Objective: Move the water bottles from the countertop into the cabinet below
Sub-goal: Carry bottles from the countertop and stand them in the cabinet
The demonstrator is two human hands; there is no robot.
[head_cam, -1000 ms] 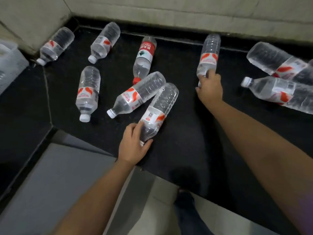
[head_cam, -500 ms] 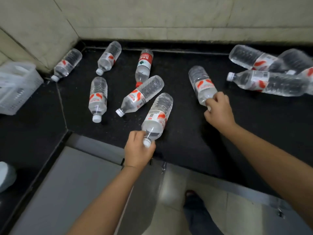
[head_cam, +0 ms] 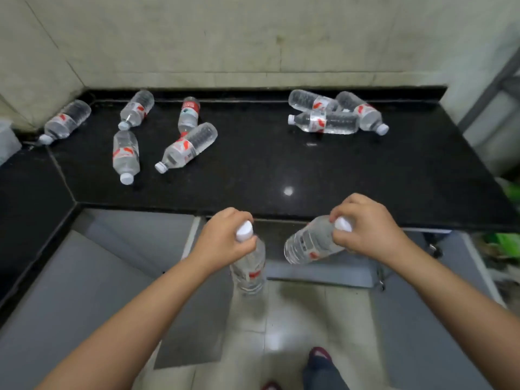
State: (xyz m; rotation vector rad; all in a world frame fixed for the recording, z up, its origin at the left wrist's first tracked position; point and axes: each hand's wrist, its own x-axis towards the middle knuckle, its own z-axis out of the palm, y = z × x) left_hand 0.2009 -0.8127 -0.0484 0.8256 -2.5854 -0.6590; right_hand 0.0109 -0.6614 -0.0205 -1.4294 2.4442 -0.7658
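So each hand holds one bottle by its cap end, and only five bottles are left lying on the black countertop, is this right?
Not quite. The head view shows eight bottles on the countertop: five at the left, three at the right. The rest holds: the left hand and right hand each hold one bottle by its cap end.

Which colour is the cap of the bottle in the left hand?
White cap, seen clearly in the head view.

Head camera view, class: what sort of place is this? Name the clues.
Probably a plain kitchen: a black stone countertop along tiled walls, grey cabinet doors open below, tiled floor.
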